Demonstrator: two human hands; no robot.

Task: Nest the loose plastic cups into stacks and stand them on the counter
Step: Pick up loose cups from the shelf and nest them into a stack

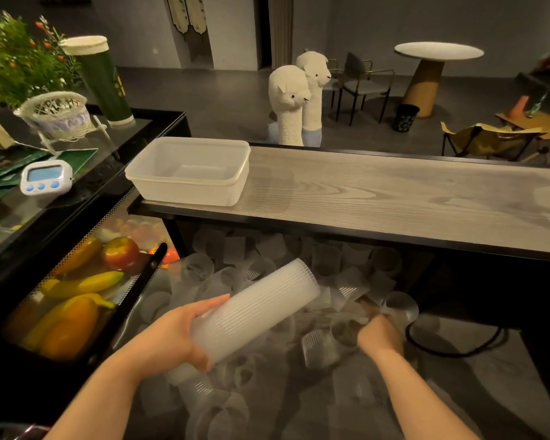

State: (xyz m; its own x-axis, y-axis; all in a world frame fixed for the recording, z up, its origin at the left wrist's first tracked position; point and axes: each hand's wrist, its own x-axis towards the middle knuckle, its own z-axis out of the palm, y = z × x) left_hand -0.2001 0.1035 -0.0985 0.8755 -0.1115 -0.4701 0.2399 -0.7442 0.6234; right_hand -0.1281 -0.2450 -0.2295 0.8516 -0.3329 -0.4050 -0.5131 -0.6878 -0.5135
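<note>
Head view: nesting cups below counter (pixel 394 198).
Left hand (pixel 172 335) fingers clamped on tilted cup stack (pixel 258 309) over loose cups (pixel 223 392). Right hand (pixel 378 335) reaching into pile, finger state unclear. White tub (pixel 188 171) at counter's left end.

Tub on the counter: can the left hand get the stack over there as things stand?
Probably yes. The left hand grips the stack below the counter; the wood beside the tub looks bare, with only the counter's front edge to lift over.

Ribbed, translucent plastic cup stack (pixel 258 309), frosted plastic tub (pixel 188 173), matt grained-wood counter (pixel 394 198), fuzzy cloth alpacas (pixel 291 103).
</note>
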